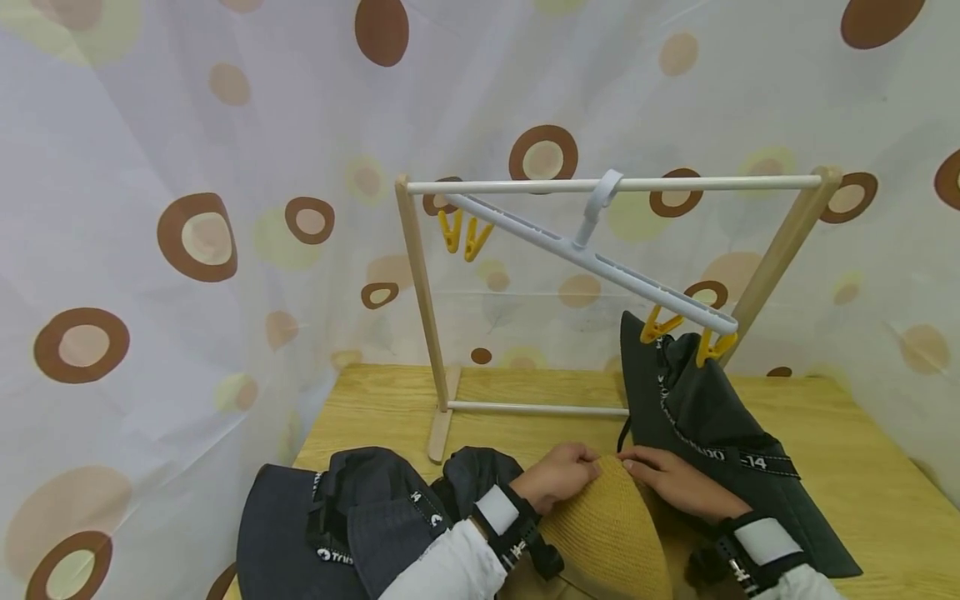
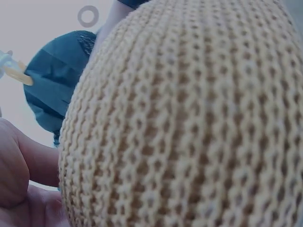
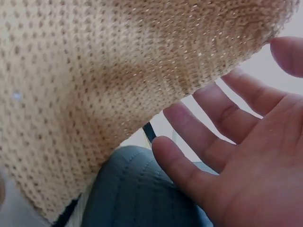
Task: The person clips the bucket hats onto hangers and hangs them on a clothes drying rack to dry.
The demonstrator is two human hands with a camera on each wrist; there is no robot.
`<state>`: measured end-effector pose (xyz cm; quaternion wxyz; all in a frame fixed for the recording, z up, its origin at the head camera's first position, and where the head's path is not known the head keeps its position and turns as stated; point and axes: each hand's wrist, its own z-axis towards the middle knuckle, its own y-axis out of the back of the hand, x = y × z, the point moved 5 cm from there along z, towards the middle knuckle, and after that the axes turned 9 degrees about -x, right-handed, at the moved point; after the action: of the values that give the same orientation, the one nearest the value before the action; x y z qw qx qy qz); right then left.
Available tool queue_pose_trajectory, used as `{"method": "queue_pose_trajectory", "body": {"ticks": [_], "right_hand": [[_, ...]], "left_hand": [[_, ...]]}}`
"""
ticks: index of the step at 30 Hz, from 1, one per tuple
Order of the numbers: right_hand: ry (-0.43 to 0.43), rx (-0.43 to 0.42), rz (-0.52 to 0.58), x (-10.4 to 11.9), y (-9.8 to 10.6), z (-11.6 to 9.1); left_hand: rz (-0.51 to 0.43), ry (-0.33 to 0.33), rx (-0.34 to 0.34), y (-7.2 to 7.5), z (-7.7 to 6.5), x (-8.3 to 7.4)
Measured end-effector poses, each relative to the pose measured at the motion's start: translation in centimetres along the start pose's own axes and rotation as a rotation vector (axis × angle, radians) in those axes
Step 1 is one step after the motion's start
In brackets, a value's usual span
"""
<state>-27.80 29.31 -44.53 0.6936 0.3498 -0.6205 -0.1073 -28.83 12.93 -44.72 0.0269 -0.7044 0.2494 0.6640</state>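
A yellow woven straw hat (image 1: 607,533) is held crown up at the front of the table, its weave filling much of the left wrist view. My left hand (image 1: 558,477) pinches the tip of the crown from the left. On the opposite side, my right hand (image 1: 678,482) has its thumb and fingertips at the crown's edge; in the right wrist view the other fingers (image 3: 227,123) spread beside the weave, their tips partly behind it. A dark bucket hat (image 1: 697,417) hangs behind my right hand, clipped to a white hanger (image 1: 592,262) by yellow clips (image 1: 660,325).
The hanger tilts down to the right from the white bar of a wooden rack (image 1: 420,283). Two yellow clips (image 1: 461,233) dangle at its left end. More dark hats (image 1: 375,508) lie at the front left, beside my left forearm. A spotted curtain (image 1: 300,125) stands behind the wooden table (image 1: 525,383).
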Motion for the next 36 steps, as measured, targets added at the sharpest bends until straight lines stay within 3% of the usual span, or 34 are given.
{"method": "queue_pose_trajectory", "body": {"ticks": [9, 22, 29, 32, 36], "right_hand": [[0.051, 0.000, 0.044, 1.0, 0.4, -0.2], [0.165, -0.008, 0.259, 4.1, 0.2, -1.0], [0.190, -0.046, 0.299, 5.9, 0.4, -1.8], [0.221, -0.023, 0.316, 6.7, 0.6, -2.2], [0.260, 0.069, 0.353, 7.4, 0.4, -2.7]], "left_hand": [[0.049, -0.020, 0.030, 1.4, -1.3, -1.3], [0.196, -0.190, 0.053, 4.9, -3.1, -4.2], [0.208, -0.261, 0.094, 6.6, -3.9, -5.7], [0.217, -0.318, 0.112, 7.2, -4.4, -6.6], [0.248, -0.383, 0.109, 7.8, -5.0, -7.5]]}}
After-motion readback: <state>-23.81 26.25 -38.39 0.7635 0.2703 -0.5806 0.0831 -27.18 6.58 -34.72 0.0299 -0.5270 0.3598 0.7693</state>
